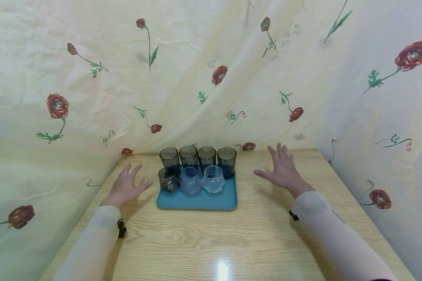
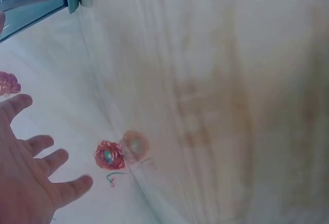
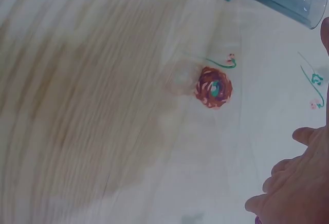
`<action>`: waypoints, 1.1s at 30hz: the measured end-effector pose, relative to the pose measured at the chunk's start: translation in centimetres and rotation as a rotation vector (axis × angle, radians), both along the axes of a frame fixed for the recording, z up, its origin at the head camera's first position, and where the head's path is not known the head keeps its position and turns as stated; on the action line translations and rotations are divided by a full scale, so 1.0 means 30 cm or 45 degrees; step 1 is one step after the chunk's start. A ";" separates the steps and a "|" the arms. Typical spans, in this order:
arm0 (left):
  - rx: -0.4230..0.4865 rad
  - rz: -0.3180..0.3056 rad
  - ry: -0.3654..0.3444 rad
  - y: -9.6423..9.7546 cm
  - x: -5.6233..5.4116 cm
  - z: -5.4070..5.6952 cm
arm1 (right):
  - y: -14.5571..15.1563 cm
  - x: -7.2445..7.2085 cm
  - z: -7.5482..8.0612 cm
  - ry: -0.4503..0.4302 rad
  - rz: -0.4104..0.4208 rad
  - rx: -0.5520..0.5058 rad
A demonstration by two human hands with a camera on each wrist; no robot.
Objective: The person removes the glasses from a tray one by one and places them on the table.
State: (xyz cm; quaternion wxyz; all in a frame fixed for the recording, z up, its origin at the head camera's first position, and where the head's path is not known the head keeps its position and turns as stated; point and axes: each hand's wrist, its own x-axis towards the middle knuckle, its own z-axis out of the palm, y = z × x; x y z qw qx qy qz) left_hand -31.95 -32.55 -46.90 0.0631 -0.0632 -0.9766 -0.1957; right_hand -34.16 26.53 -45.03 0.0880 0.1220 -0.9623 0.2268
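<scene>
A blue tray (image 1: 197,202) lies on the table with several glasses on it. Along its back stands a row of tall smoky glasses (image 1: 207,155). In front of them are three short faceted glasses: a dark one (image 1: 167,180), a faintly purple one (image 1: 190,181) and a clear one (image 1: 213,180). My left hand (image 1: 126,187) hovers left of the tray, fingers spread, holding nothing. To the tray's right my right hand (image 1: 282,169) is held with fingers and thumb apart, touching nothing. Each wrist view shows its hand clear of the tray's edge.
The wooden table (image 1: 183,238) extends in front of the tray and to both sides. A cream cloth with red flowers (image 1: 183,78) hangs behind the table and along its left and right sides. Small black straps (image 1: 121,228) show at the wrists.
</scene>
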 end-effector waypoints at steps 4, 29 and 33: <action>0.017 0.001 -0.064 0.002 0.020 0.003 | -0.024 -0.012 0.001 -0.028 0.001 -0.057; 0.381 -0.121 -0.271 0.054 0.094 -0.028 | -0.241 -0.035 -0.034 -0.108 0.038 -0.406; 0.448 -0.161 -0.282 0.066 0.106 -0.037 | -0.269 -0.043 -0.048 -0.104 0.052 -0.437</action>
